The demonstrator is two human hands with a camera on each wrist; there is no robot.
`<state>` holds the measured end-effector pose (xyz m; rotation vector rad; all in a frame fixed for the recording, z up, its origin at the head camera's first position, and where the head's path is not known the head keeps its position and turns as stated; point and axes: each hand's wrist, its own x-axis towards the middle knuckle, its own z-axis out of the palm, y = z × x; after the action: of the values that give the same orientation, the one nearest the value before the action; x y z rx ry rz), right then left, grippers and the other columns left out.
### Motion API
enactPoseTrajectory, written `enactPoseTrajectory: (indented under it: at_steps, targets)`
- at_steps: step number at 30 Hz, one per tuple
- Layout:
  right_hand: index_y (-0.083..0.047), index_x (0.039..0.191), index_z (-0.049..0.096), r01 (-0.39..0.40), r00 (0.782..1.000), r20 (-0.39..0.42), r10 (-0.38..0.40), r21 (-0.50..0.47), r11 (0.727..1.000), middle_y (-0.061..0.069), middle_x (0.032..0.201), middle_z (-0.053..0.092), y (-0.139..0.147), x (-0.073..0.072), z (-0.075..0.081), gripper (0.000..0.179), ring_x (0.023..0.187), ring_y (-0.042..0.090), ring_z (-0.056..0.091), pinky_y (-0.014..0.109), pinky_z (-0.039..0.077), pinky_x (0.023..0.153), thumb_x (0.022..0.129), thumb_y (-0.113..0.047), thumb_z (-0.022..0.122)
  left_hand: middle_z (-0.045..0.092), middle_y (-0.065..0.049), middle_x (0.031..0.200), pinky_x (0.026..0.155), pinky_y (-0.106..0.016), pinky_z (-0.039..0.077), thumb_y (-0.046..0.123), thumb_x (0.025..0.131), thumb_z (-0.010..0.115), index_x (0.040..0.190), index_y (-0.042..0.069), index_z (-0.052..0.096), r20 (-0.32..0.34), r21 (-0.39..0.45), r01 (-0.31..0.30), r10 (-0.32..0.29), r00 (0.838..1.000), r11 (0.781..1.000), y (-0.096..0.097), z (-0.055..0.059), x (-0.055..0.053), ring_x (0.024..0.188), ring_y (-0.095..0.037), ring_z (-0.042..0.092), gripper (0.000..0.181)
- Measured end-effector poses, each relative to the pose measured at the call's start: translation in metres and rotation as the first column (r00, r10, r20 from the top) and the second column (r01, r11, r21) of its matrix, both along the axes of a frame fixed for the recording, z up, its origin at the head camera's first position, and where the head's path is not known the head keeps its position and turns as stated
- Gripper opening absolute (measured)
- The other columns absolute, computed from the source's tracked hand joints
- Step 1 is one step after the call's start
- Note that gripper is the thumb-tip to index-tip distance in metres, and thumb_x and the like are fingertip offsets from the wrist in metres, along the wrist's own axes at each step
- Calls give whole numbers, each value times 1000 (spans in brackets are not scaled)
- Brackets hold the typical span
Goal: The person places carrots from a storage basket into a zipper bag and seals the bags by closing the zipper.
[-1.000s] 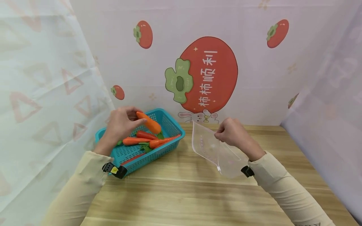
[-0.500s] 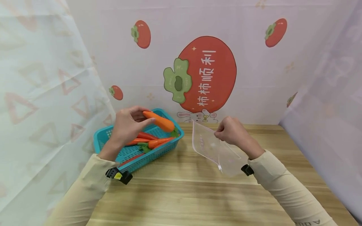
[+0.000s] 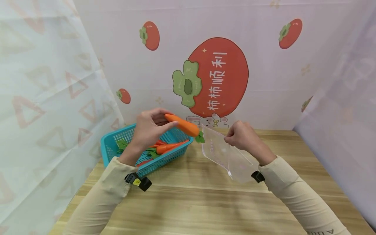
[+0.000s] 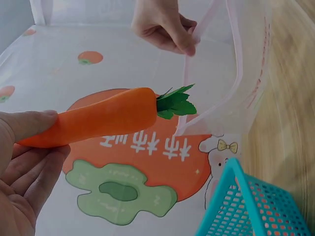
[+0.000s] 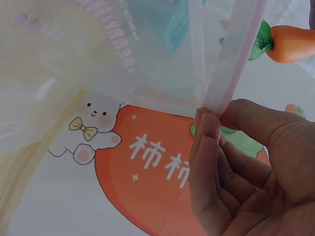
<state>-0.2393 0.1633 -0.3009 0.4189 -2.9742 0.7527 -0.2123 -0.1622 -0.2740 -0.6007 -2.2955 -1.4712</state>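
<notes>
My left hand (image 3: pixel 149 129) pinches an orange carrot (image 3: pixel 185 126) by its narrow end, between thumb and fingers. The carrot's leafy green top (image 4: pixel 176 103) points right, at the mouth of a clear zip bag (image 3: pixel 215 147). In the head view the leaves appear right beside the bag's left edge; whether they touch I cannot tell. My right hand (image 3: pixel 242 138) pinches the pink-edged rim of the bag, seen closely in the right wrist view with thumb and fingers on the rim (image 5: pixel 231 64). The bag hangs with its mouth parted, and a white slider (image 3: pixel 229 174) sits at its lower corner.
A blue plastic basket (image 3: pixel 161 164) with several carrots (image 3: pixel 168 148) stands left on the wooden table (image 3: pixel 188 202), partly behind my left arm. Printed cloth walls (image 3: pixel 264 81) enclose the back and sides. A black strap device sits on each wrist.
My left hand has carried the carrot rightward from over the basket to the bag's mouth. The right hand and the bag have stayed nearly still.
</notes>
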Motion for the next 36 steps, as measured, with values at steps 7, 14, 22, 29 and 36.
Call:
enactPoseTrajectory:
  at_steps: [7,14,22,29,36]
  targets:
    - [-9,66,79,-5,1000,13,4,2,1000,6,63,72,0,2,2,24,55,16,56,26,40,48,90,-9,73,80,-14,109,87,-27,65,14,89,86,115,4,76,-7,7,33,-33,999,999,19,-14,-2,97,-25,81,29]
    - [-9,66,79,-8,1000,9,8,0,1000,3,62,71,1,4,3,24,55,17,58,27,42,49,90,-9,73,80,-15,110,86,-31,65,13,89,86,116,2,76,-9,-15,49,-49,999,999,38,-28,-2,98,-27,81,31]
    - [-7,72,80,6,999,35,-6,-6,1000,5,65,72,0,6,5,20,57,18,59,25,44,50,91,-9,75,80,-14,111,86,-32,65,14,89,86,117,2,76,-11,-48,69,-70,997,996,56,-45,-3,97,-25,81,32]
    - [-7,72,81,18,999,47,-18,-1,1000,6,66,72,1,7,7,20,57,19,58,25,44,49,92,-11,75,79,-11,109,86,-31,65,15,89,86,115,5,76,-7,-74,66,-67,998,995,68,-57,-4,96,-21,81,30]
    - [-10,67,79,6,1000,-2,-6,4,1000,1,60,69,1,8,9,23,57,18,57,26,42,50,90,-10,75,79,-12,110,86,-31,65,13,89,86,114,4,76,-19,-101,51,-54,998,994,78,-67,-4,97,-23,81,29]
